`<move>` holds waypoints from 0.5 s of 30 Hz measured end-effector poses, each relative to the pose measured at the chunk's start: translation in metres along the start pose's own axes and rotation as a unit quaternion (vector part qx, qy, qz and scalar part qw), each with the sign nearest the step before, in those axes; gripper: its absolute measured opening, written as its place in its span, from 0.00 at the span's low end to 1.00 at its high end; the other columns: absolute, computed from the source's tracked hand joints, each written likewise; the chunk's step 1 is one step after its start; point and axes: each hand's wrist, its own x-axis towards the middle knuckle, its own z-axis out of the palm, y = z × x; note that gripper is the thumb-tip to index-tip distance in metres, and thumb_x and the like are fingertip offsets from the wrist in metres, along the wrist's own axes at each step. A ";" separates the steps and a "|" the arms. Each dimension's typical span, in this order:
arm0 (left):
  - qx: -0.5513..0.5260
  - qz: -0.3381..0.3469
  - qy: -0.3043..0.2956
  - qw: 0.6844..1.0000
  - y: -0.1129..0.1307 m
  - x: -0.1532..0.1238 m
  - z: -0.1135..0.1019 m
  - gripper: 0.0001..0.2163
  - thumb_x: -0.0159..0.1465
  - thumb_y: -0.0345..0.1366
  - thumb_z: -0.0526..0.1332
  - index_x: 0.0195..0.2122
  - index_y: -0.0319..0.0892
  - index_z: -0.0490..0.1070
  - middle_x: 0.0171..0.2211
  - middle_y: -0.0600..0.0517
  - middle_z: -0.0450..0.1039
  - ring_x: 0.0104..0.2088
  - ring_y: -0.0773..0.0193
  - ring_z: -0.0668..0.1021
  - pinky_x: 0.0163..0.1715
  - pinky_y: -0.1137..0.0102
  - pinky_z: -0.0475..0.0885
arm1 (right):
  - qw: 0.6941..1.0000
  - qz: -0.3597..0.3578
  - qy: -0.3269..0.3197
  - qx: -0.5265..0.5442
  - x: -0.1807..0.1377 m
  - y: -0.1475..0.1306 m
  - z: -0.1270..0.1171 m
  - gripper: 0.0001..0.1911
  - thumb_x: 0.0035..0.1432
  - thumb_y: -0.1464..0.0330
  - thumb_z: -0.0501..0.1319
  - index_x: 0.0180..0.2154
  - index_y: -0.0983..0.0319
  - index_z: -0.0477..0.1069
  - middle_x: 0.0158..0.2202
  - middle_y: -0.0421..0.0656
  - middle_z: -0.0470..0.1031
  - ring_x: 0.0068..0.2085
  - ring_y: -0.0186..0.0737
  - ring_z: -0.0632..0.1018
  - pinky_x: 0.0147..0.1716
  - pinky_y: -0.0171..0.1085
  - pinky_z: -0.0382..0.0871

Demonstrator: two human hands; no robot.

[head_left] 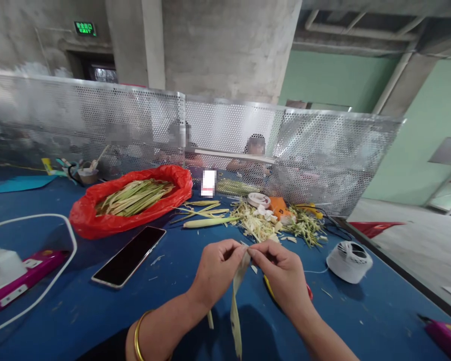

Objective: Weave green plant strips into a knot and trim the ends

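Observation:
A long pale strip of plant leaf (236, 306) hangs down between my hands over the blue table. My left hand (220, 268) pinches its upper end between thumb and index finger. Right beside it, the thumb and fingertips of my right hand (278, 268) close on the same end, nearly touching the left ones. A narrow stalk piece (210, 320) shows below my left wrist. Partly hidden behind my right hand lies a yellow and red tool (270, 289), whose kind I cannot make out. Just beyond my fingers spreads a heap of leaf scraps (257, 225).
A red plastic bag (93, 225) of long leaves and a phone (130, 255) are on the left, near a purple power strip (26, 276). White string spool (349, 263) stands right. Leaf stalks (210, 221) lie ahead. A perforated metal screen (229, 120) crosses behind; people sit beyond.

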 end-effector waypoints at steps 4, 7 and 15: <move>0.021 0.003 0.006 1.000 -0.001 0.000 0.000 0.13 0.60 0.41 0.57 0.24 0.40 0.73 0.21 0.53 0.70 0.24 0.67 0.68 0.24 0.74 0.62 | 0.997 0.045 -0.025 0.053 0.001 0.004 0.002 0.10 0.51 0.61 0.65 0.28 0.62 0.76 0.24 0.42 0.76 0.27 0.40 0.74 0.28 0.37 0.67; -0.045 -0.040 -0.019 0.998 0.000 0.000 0.001 0.15 0.60 0.44 0.58 0.23 0.39 0.72 0.20 0.52 0.71 0.23 0.66 0.71 0.24 0.73 0.64 | 0.998 0.036 -0.026 0.052 0.001 0.005 0.003 0.10 0.51 0.62 0.64 0.28 0.63 0.75 0.23 0.41 0.75 0.26 0.38 0.72 0.27 0.35 0.66; -0.248 -0.172 -0.054 0.952 0.001 0.002 0.004 0.15 0.49 0.47 0.67 0.23 0.37 0.74 0.20 0.52 0.73 0.21 0.66 0.74 0.26 0.72 0.70 | 0.995 -0.071 0.028 -0.062 -0.003 -0.001 0.003 0.08 0.55 0.67 0.60 0.25 0.61 0.74 0.22 0.39 0.72 0.25 0.35 0.71 0.26 0.33 0.64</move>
